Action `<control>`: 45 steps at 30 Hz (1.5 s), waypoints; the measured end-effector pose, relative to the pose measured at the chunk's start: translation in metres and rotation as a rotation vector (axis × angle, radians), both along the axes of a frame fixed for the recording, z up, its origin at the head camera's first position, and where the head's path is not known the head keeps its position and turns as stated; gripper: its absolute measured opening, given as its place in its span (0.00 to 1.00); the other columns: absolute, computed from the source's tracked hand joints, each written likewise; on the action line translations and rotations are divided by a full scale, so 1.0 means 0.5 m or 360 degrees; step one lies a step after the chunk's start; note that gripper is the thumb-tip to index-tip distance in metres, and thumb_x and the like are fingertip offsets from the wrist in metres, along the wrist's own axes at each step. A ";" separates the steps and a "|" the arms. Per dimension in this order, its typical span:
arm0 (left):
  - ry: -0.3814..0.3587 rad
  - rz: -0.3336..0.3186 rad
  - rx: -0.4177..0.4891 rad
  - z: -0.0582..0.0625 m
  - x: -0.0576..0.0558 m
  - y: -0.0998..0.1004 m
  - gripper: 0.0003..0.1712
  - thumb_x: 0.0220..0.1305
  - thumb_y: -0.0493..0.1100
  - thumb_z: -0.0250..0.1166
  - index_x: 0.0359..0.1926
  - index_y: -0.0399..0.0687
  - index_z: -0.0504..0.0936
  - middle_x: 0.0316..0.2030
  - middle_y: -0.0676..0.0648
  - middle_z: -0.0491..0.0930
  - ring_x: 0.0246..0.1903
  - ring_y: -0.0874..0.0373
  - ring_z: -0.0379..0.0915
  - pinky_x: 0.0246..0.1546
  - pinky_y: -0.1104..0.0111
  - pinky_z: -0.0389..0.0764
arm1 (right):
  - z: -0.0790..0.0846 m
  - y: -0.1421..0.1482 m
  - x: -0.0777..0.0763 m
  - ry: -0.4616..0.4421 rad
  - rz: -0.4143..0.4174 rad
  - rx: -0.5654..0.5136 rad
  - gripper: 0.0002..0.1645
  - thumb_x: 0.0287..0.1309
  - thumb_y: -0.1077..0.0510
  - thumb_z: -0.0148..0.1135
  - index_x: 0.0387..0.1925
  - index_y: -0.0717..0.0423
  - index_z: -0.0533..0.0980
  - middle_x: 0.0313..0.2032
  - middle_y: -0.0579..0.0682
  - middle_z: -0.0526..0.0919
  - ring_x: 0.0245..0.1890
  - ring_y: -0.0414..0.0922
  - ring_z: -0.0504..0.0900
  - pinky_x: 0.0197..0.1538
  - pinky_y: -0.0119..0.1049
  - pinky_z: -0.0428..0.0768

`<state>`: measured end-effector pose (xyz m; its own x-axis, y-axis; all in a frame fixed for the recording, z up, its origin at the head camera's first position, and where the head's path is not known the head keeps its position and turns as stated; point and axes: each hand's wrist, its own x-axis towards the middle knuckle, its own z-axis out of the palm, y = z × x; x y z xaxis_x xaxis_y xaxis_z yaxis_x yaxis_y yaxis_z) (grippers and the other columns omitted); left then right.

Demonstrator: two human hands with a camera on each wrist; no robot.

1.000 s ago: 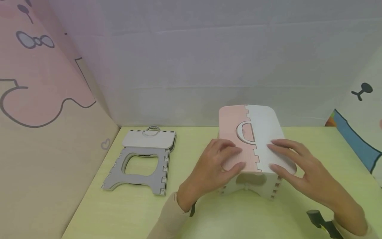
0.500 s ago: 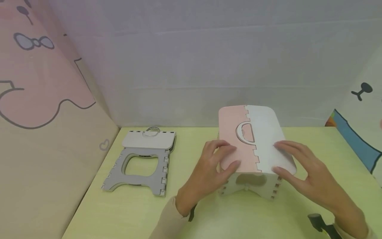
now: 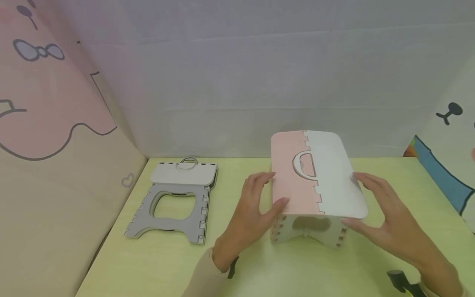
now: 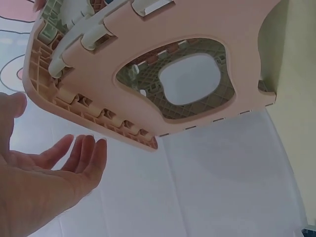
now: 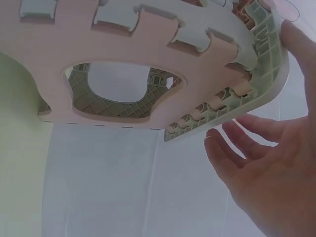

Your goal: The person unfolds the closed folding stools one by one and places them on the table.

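A pink and white folding step stool (image 3: 297, 189) stands unfolded on the table, its top level and a white handle (image 3: 298, 165) lying in the middle. My left hand (image 3: 250, 210) is beside the pink half, thumb over the front corner and fingers at the left edge. On the other side my right hand (image 3: 389, 214) has its fingertips right at the white half's edge, thumb by the front corner. Both wrist views show relaxed, spread fingers and the stool's pink side panel (image 4: 197, 19) with its large opening. Neither hand grips the stool.
A grey and white folding stool (image 3: 178, 222) lies folded flat on the left of the yellow table (image 3: 159, 268). A pale cloth wall (image 3: 237, 82) rises behind, with printed cartoon panels at both sides.
Both hands have slid outward, from resting on the stool's top to its left and right edges. The stool stays in place.
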<state>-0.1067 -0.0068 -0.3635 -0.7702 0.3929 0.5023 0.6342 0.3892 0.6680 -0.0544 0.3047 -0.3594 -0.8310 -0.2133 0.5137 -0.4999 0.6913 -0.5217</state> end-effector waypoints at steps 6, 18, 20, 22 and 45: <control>0.0015 -0.0023 0.0024 -0.015 0.000 -0.008 0.33 0.72 0.47 0.66 0.71 0.41 0.66 0.62 0.42 0.70 0.59 0.50 0.68 0.62 0.60 0.75 | -0.011 0.007 0.004 -0.0085 -0.0028 -0.0021 0.73 0.29 0.66 0.88 0.79 0.53 0.58 0.70 0.57 0.66 0.66 0.28 0.61 0.64 0.13 0.56; -0.0236 -0.0119 0.0162 -0.051 0.012 -0.027 0.25 0.85 0.44 0.40 0.73 0.37 0.63 0.60 0.37 0.71 0.61 0.47 0.69 0.59 0.57 0.75 | -0.033 0.014 0.020 -0.0445 -0.0063 -0.0031 0.67 0.47 0.55 0.84 0.81 0.40 0.51 0.72 0.56 0.64 0.63 0.35 0.66 0.57 0.12 0.57; -0.0277 -0.0140 0.0174 -0.057 0.014 -0.030 0.25 0.85 0.44 0.40 0.74 0.37 0.62 0.60 0.37 0.71 0.61 0.47 0.68 0.59 0.57 0.75 | -0.039 0.016 0.023 -0.0490 -0.0070 -0.0012 0.65 0.49 0.53 0.83 0.81 0.41 0.51 0.72 0.58 0.66 0.65 0.34 0.65 0.57 0.12 0.55; -0.0288 -0.0146 0.0164 -0.063 0.015 -0.032 0.25 0.85 0.44 0.40 0.74 0.38 0.62 0.60 0.37 0.71 0.61 0.48 0.68 0.60 0.58 0.74 | -0.045 0.017 0.024 -0.0504 -0.0059 0.0000 0.63 0.50 0.52 0.82 0.80 0.42 0.54 0.70 0.57 0.68 0.66 0.31 0.63 0.57 0.11 0.54; -0.0354 -0.0277 0.0009 -0.136 0.017 -0.047 0.19 0.84 0.43 0.45 0.67 0.46 0.69 0.60 0.45 0.72 0.56 0.57 0.71 0.58 0.63 0.77 | -0.088 0.018 0.028 -0.0572 0.0075 0.0101 0.44 0.58 0.53 0.77 0.73 0.44 0.66 0.57 0.39 0.79 0.51 0.28 0.78 0.43 0.38 0.87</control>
